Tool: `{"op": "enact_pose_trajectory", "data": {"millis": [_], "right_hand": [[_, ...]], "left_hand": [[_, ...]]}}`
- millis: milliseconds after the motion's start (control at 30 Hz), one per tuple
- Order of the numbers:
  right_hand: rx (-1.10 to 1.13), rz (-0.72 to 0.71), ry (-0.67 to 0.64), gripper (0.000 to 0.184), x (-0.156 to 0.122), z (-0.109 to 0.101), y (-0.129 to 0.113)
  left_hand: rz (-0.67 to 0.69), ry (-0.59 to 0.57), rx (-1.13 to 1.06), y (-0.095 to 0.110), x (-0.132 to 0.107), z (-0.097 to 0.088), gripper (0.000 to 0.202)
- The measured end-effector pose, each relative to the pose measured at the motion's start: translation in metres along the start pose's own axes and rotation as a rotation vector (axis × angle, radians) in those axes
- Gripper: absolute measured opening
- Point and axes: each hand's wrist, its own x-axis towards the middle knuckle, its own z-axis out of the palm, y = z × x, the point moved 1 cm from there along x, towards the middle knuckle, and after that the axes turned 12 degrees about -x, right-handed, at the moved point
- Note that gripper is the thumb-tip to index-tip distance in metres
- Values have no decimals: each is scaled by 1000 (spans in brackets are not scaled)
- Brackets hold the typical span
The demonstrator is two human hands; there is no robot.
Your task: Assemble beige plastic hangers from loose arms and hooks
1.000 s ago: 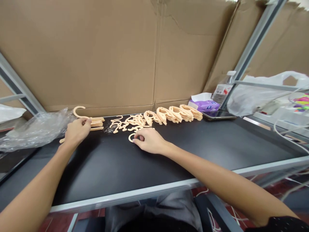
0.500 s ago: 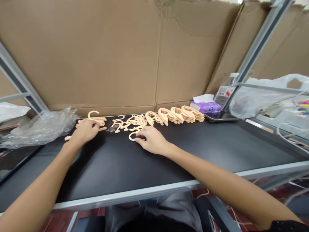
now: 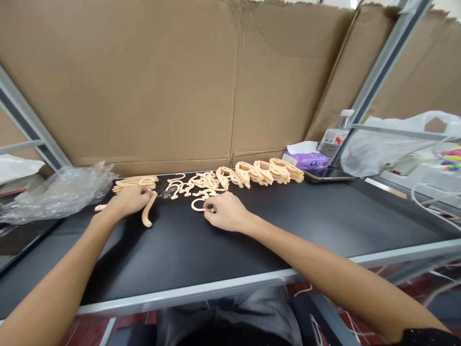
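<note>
Brown cardboard [image 3: 151, 81] backs a black tabletop [image 3: 173, 254]. On its left half, a pale curved bar [image 3: 147, 212] juts from the left hand [image 3: 131, 198], whose thumb and fingertips are closed on it. Half a second ago a hook stood up above those fingers; now none stands there and the bar's length shows on the near side, so the piece seems to have been turned in the grip, its rounded end brought round toward the person. The bar's long axis runs from the fingertips toward the table's near edge, slightly bowed, that end pointing at the person and a little left. Whether it touches the tabletop I cannot tell.

To its right, the right hand [image 3: 226, 211] pinches a small hooked piece [image 3: 193, 206], much where it was; the bow faces left and its other end is hidden by the fingers. Behind the left hand lies a stack of bars [image 3: 129, 181], lengthwise left to right. Loose hooks [image 3: 176, 188] lie scattered between the hands, farther back, then looped bundles [image 3: 262, 172] in a row, a purple tissue packet [image 3: 309, 160] and a bottle [image 3: 334, 138]
</note>
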Motion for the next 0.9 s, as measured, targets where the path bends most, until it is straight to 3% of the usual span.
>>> {"op": "enact_pose_trajectory", "data": {"millis": [133,467,900], "right_hand": [[-5,-4,-3,22,0,-1,-1],[0,-17,-4,22,1,0,1],[-13,-35,-15,22,1,0,1]], "left_hand": [[-1,-91,108,8,-4,1,44],[37,-38,70,12,-3,5,44],[104,-53,12,24,-9,5,44]]}}
